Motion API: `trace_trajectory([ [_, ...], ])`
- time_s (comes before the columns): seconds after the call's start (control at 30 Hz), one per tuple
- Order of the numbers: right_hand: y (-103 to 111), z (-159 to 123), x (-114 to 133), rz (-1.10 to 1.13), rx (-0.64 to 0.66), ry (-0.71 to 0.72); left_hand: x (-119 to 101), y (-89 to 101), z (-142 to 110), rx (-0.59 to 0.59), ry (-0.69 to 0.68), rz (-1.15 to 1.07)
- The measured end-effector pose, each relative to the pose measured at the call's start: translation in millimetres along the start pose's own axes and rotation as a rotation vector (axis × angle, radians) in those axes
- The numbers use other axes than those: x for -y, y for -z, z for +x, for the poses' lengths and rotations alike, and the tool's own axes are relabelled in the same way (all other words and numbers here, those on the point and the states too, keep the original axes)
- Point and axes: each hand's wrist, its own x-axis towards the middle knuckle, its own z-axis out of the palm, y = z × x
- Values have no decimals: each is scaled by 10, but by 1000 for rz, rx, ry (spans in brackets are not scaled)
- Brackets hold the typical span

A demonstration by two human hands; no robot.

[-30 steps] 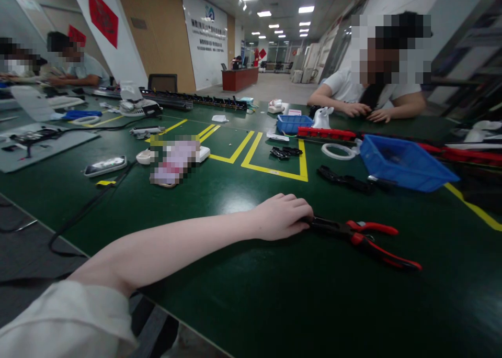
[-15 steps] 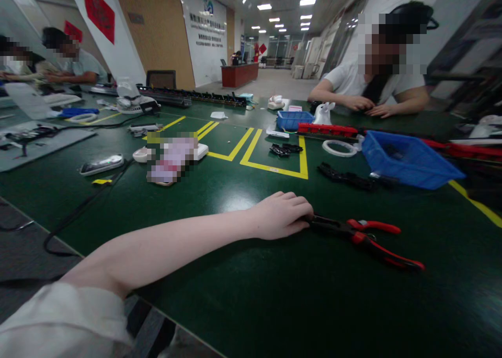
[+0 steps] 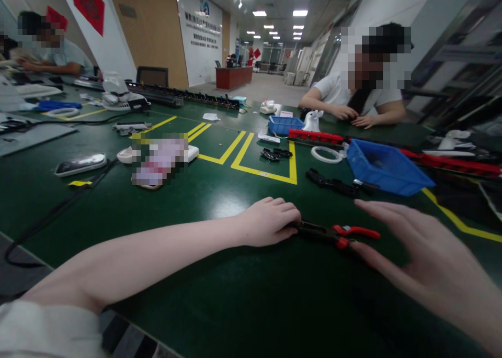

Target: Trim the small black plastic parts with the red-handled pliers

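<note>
Red-handled pliers [image 3: 337, 234] lie on the green table [image 3: 219, 290] in front of me. My left hand [image 3: 269, 222] rests on the table with its fingers curled over the black nose end of the pliers. My right hand [image 3: 423, 266] hovers at the lower right, fingers spread and empty, its fingertips just short of the red handles and covering part of the lower one.
A blue bin [image 3: 386, 167] stands beyond the pliers, with black parts [image 3: 333, 182] and a white ring [image 3: 324, 154] beside it. A smaller blue bin [image 3: 284, 124] and red strips [image 3: 316, 136] lie farther back. Another person [image 3: 353, 99] sits opposite. A black cable [image 3: 58, 206] runs at left.
My right hand has come into view from the right and reached toward the pliers' handles. My left hand stays on the pliers. The view shifted slightly.
</note>
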Motion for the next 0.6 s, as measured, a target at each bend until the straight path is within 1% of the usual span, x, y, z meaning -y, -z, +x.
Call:
trace_trajectory([
  [0.1, -320, 20, -91, 1, 124, 29, -17, 22, -1, 16, 10, -9],
  [0.13, -392, -11, -116, 6, 141, 16, -21, 29, -2, 21, 12, -14],
  [0.2, -465, -83, -146, 50, 190, -33, -24, 39, -3, 29, 14, -21],
  [0.3, -451, -125, -140, 81, 231, -63, -20, 42, -7, 34, 12, -36],
  [0.4, -403, -99, -102, 101, 230, -62, -6, 40, -8, 27, 8, -71],
  [0.6, -357, -100, -40, 91, 131, -8, 52, 19, 0, -2, -30, -157],
])
